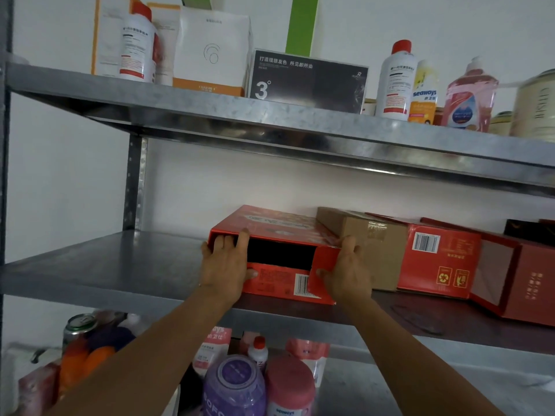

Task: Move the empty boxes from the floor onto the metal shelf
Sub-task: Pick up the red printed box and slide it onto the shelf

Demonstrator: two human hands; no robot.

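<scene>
Two bare forearms reached up from the bottom edge toward the middle shelf (pixel 105 265). The left hand (pixel 223 265) gripped the left end of a flat red box (pixel 279 232), fingers hooked over its top edge and thumb pressed on the lower front panel. The right hand (pixel 348 271) gripped the right front corner the same way, thumb on a loose red flap. That glossy cardboard box lay on the dull grey metal shelf, its front gaping to show a dark hollow, with a barcode on the lower panel.

Just beside it on the right sat a plain brown carton (pixel 369 235) sealed with tape, touching the held box's back corner. Next came a barcode box (pixel 435 259), red and upright, then an opened red case (pixel 525 283) with its lid folded out.

On the galvanised upper shelf (pixel 210 106) stood a white bottle (pixel 138 46) with a red cap, a white pouch (pixel 213 46), a dark rectangular box (pixel 306 82) and a pink bottle (pixel 468 97). Below, a round purple jar (pixel 234 385) and a pink jar (pixel 289 388) stood together.
</scene>
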